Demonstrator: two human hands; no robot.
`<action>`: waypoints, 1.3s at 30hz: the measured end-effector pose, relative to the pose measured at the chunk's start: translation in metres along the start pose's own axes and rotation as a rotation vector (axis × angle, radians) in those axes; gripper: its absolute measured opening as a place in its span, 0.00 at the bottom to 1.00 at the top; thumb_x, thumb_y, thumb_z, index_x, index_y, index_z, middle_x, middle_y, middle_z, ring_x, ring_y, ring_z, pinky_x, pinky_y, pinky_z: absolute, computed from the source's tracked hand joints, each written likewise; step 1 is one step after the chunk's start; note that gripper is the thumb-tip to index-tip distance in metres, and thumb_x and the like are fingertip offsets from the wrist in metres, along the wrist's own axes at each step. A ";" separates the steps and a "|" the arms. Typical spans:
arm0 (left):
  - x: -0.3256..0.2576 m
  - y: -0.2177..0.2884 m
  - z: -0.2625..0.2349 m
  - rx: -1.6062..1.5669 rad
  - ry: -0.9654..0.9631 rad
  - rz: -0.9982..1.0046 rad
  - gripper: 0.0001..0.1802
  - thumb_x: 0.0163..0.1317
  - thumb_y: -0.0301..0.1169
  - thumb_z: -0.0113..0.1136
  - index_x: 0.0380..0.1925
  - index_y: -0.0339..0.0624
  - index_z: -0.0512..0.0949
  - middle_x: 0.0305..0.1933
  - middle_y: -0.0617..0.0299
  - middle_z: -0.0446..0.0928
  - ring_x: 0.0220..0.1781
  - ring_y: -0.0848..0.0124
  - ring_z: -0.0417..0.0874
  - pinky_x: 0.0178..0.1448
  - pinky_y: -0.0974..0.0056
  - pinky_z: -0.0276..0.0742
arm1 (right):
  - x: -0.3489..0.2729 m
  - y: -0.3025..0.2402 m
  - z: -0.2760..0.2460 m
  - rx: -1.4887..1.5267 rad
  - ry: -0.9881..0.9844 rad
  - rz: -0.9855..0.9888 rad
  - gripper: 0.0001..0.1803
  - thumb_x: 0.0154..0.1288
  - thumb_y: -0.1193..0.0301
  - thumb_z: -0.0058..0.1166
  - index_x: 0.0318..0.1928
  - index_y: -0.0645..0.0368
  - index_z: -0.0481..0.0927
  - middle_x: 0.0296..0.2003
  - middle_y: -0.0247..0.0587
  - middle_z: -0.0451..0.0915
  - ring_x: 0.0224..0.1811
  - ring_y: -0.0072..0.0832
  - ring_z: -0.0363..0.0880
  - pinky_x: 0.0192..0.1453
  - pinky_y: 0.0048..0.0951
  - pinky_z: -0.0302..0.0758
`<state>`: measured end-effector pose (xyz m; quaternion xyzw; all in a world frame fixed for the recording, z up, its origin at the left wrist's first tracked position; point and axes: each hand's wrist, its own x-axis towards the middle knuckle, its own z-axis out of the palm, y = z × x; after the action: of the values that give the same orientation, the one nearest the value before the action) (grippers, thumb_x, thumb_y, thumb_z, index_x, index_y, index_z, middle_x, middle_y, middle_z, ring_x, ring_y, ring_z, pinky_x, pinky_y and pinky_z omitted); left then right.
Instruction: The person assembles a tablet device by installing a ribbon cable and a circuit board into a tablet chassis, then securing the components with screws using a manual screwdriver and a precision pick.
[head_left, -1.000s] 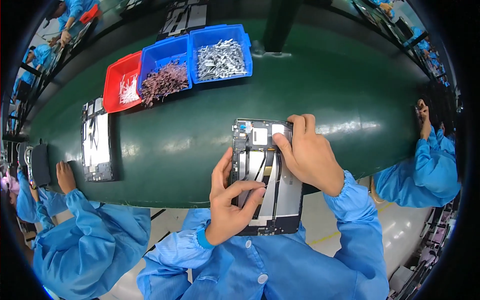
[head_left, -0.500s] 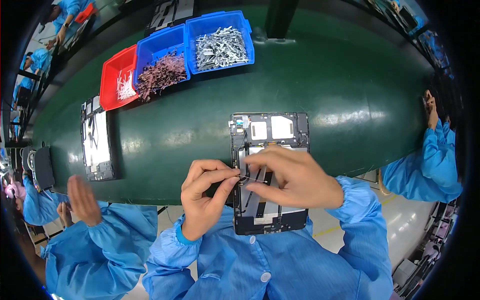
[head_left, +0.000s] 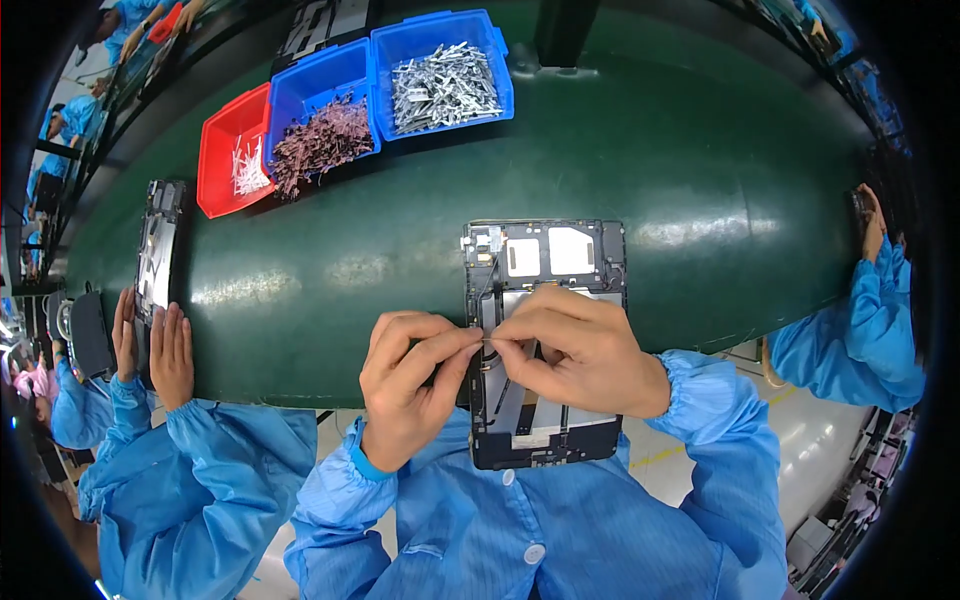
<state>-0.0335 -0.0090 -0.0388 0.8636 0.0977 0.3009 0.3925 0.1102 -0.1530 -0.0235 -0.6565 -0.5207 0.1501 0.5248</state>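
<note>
Both hands pinching something tiny over an opened tablet chassis

The left hand (head_left: 415, 395) and right hand (head_left: 575, 350) are meeting fingertip to fingertip, both pinched shut on a small thin part (head_left: 487, 341) that's too tiny to make out. They're hovering right over the dark tablet frame (head_left: 545, 262), which is lying half on the near edge of the green bench (head_left: 720, 180) and half hanging over the person's lap. Further back on the bench, a red bin (head_left: 215, 170) and two blue bins (head_left: 440, 70) are sitting side by side with small parts in them. On the left, a co-worker's hands (head_left: 155, 345) are resting next to another frame (head_left: 158, 250).
</note>
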 end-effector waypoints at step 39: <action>0.053 -0.017 -0.013 -0.568 -0.381 -0.930 0.03 0.64 0.21 0.61 0.35 0.31 0.77 0.31 0.61 0.80 0.22 0.81 0.78 0.20 0.76 0.72 | 0.021 0.027 0.000 -0.291 -0.102 -0.090 0.08 0.59 0.72 0.58 0.28 0.58 0.73 0.27 0.37 0.69 0.22 0.33 0.76 0.21 0.33 0.72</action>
<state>0.0023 0.0319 -0.0218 0.6297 0.3101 -0.0497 0.7106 0.1336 -0.1327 -0.0387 -0.6933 -0.5916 0.0824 0.4032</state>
